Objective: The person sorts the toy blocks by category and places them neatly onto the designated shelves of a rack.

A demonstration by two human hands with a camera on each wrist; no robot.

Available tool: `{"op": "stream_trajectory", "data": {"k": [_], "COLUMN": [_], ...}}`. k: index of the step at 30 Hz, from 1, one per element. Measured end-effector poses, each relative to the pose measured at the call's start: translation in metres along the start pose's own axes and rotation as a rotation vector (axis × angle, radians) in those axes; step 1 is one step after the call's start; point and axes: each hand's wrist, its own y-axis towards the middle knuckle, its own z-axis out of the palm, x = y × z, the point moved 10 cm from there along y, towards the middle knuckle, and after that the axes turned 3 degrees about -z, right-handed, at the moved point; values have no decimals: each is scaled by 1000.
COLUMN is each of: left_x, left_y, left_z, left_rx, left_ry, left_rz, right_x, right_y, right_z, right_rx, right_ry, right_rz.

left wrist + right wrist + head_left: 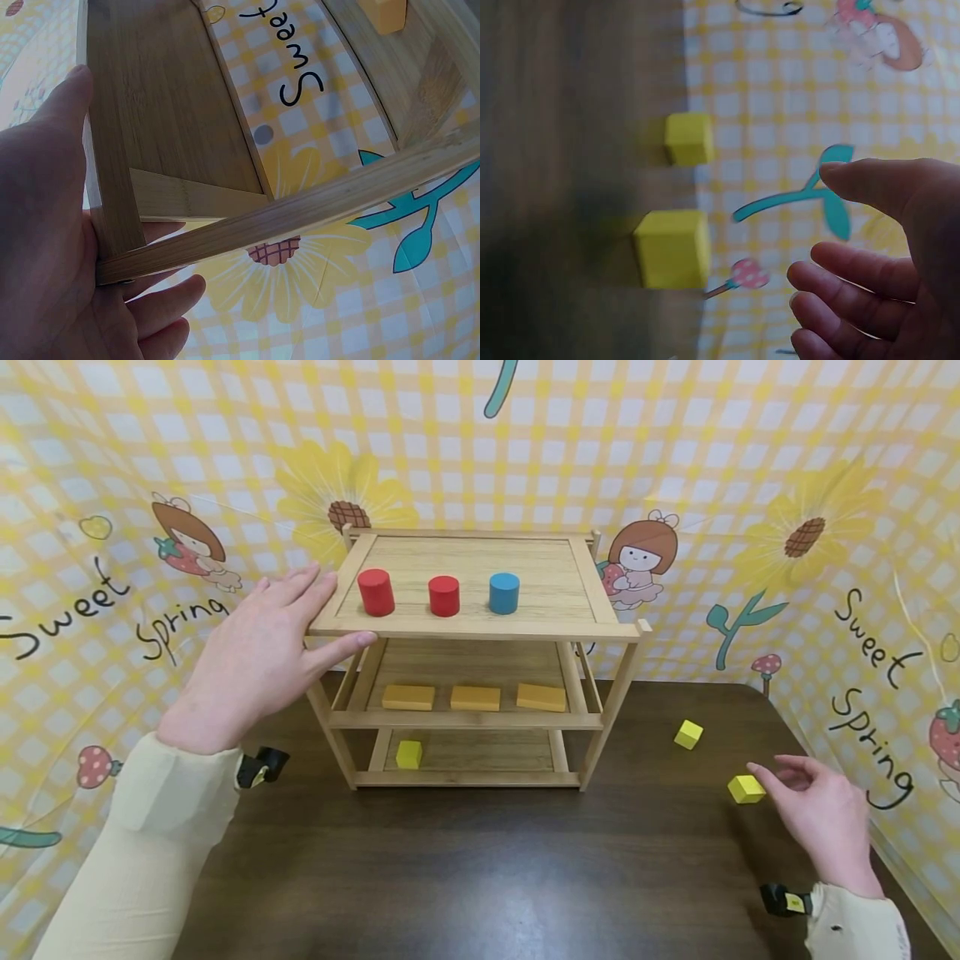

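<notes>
My left hand point(258, 647) holds the front left corner of a small three-tier wooden shelf point(480, 629). Its thumb lies along the front edge, and the other fingers are at the left side; the left wrist view shows them around the corner post point(120, 202). Over the dark table at the right, my right hand point(821, 814) is beside a yellow cube point(746, 789), thumb and fingers apart. A gap shows between that hand point(870, 262) and the nearer cube point(673, 250) in the right wrist view. Farther back lies a second yellow cube point(688, 734).
On the top tier stand two red cylinders point(376, 592) point(444, 597) and a blue cylinder point(504, 593). Three flat orange blocks point(476, 698) lie along the middle tier. A yellow cube point(408, 755) sits on the bottom tier's left. Patterned cloth point(480, 460) surrounds the table point(480, 868).
</notes>
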Motion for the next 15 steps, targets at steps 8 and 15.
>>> {"op": "stream_trajectory", "data": {"k": [8, 15], "left_x": [0, -1], "left_y": [1, 1], "left_z": [0, 0], "left_rx": [-1, -3], "left_ry": [2, 7], "left_rz": [4, 14], "right_x": [-27, -42], "right_y": [2, 3], "right_z": [24, 39], "right_rx": [98, 161], "right_ry": [-30, -58], "right_rz": [34, 55]}}
